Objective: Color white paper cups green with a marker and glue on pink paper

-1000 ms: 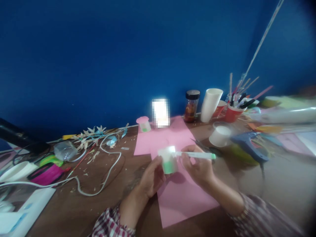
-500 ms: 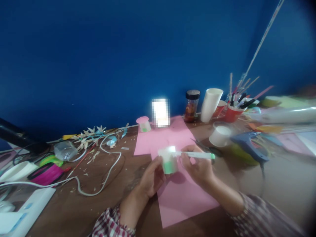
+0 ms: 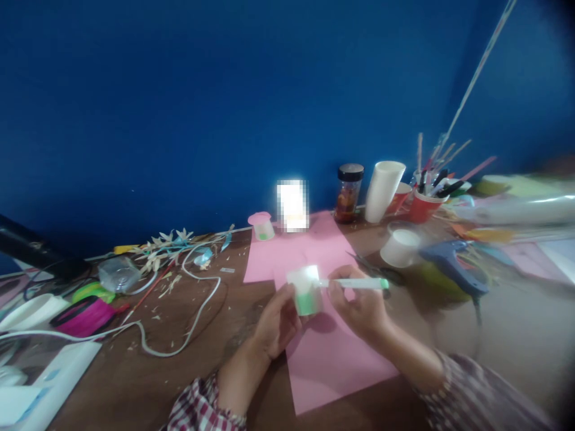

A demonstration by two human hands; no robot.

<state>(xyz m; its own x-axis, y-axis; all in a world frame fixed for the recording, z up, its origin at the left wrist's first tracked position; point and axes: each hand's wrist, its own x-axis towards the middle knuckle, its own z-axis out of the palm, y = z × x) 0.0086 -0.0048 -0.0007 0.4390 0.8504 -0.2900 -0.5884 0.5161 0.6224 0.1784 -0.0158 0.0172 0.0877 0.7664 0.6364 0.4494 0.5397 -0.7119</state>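
Note:
My left hand (image 3: pixel 279 320) is closed on a small white paper cup (image 3: pixel 306 282) that has a green patch on its side. Between the fingers of my right hand (image 3: pixel 359 305) is a white marker (image 3: pixel 359 283) with a green end, its tip pointing left at the cup's side. Whether the tip touches the cup cannot be made out. Both hands are above pink paper (image 3: pixel 336 365). Farther back stands a similar cup (image 3: pixel 263 229) with a green mark and a pink round top (image 3: pixel 259 218).
Dark scissors (image 3: pixel 375 268), a clear plastic cup (image 3: pixel 401 246) and a blue glue gun (image 3: pixel 456 269) lie to the right. Behind are a black-lidded jar (image 3: pixel 349 194), stacked white cups (image 3: pixel 385 191) and a red cup of pens (image 3: pixel 424 206). A white cable (image 3: pixel 202 305) winds along the left.
The marker and my right hand have shifted very slightly left along the cup's side. My left hand keeps the cup in nearly the same place.

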